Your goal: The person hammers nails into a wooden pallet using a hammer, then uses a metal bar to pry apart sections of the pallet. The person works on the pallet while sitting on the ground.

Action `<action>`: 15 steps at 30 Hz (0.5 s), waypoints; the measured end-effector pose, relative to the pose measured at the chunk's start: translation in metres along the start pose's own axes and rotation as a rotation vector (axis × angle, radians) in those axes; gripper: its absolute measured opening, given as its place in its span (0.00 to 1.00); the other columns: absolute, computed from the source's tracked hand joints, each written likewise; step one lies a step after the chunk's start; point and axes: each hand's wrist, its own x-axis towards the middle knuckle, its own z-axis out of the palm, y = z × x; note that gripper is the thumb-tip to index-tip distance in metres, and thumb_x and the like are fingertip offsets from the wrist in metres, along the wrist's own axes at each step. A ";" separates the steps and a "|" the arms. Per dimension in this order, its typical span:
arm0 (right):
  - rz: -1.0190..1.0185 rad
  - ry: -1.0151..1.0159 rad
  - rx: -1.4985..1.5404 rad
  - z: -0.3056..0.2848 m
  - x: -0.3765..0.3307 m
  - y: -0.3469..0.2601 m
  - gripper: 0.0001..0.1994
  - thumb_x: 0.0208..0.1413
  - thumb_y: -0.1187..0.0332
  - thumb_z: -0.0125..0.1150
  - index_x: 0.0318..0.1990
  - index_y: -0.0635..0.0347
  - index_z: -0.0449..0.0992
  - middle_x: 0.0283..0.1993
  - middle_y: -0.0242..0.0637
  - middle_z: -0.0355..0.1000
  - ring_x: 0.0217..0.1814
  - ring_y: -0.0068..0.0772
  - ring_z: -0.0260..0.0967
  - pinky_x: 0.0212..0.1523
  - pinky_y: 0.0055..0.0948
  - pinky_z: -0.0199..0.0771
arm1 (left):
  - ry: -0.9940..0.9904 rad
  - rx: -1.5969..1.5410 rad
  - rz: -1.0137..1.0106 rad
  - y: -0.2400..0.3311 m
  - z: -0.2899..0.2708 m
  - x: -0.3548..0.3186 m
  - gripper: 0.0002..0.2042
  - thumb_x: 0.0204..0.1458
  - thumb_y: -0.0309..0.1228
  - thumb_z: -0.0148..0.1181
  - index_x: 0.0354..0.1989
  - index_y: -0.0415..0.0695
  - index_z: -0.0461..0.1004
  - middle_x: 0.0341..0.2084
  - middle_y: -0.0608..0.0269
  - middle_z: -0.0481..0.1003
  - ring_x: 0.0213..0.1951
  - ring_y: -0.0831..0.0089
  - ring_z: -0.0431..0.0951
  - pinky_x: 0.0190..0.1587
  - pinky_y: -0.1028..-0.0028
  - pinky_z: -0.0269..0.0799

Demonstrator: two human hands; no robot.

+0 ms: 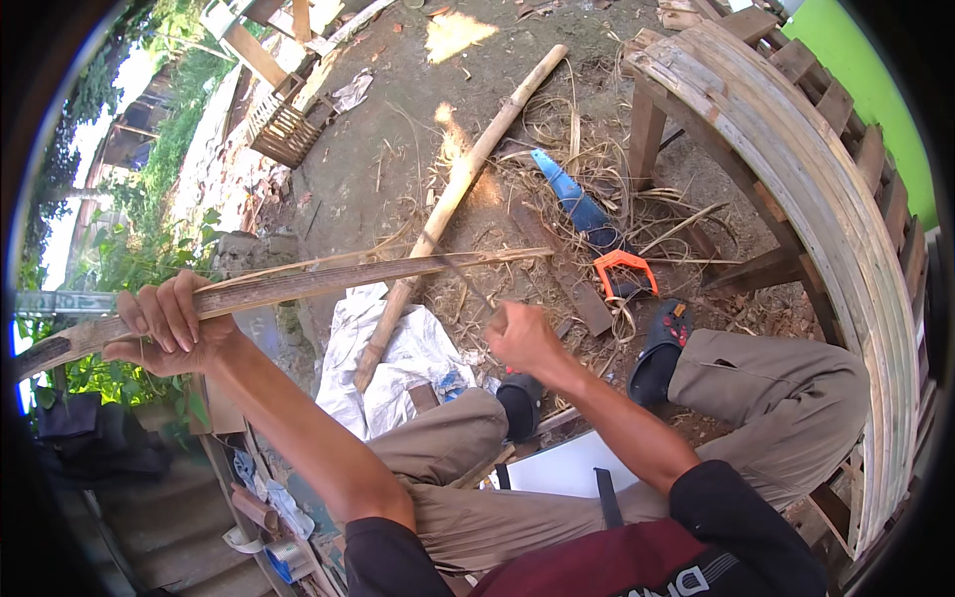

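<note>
My left hand (174, 323) is wrapped round a long brown wooden pole (328, 282) on the left. The pole's split, pale end reaches toward the middle, and a thin strip (288, 265) curls along its upper side. My right hand (524, 336) is closed, just below the pole's far end. From it a thin dark blade (466, 279), probably a knife's, points up and left to the pole; its handle is hidden in my fist. Beneath the held pole, a second, peeled pale pole (473, 164) slants across the ground.
A handsaw (587, 214) with a blue blade and orange handle lies among wood shavings (557, 119). Long pale boards (796, 149) curve along the right on a wooden frame. A white sack (373, 338) lies near my feet. A slatted crate (284, 129) stands far left.
</note>
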 end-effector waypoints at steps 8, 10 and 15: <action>0.132 0.023 0.008 -0.007 0.011 0.041 0.13 0.52 0.64 0.63 0.34 0.68 0.77 0.27 0.54 0.78 0.33 0.54 0.80 0.40 0.48 0.79 | -0.005 0.051 0.002 -0.004 0.010 -0.001 0.25 0.61 0.56 0.58 0.27 0.44 0.68 0.12 0.69 0.67 0.09 0.80 0.66 0.13 0.83 0.59; -0.121 0.154 0.031 0.011 0.008 0.038 0.11 0.52 0.66 0.62 0.30 0.69 0.75 0.24 0.53 0.77 0.27 0.52 0.79 0.31 0.45 0.77 | -0.015 0.022 0.007 -0.003 0.010 0.000 0.25 0.61 0.56 0.58 0.28 0.44 0.69 0.12 0.69 0.66 0.09 0.81 0.65 0.13 0.83 0.59; -0.042 0.145 -0.058 0.005 0.009 0.063 0.12 0.51 0.65 0.65 0.34 0.67 0.78 0.28 0.56 0.78 0.33 0.57 0.80 0.37 0.46 0.79 | -0.029 0.049 -0.033 -0.018 0.027 0.007 0.25 0.61 0.56 0.58 0.28 0.44 0.69 0.12 0.70 0.66 0.09 0.81 0.65 0.13 0.82 0.60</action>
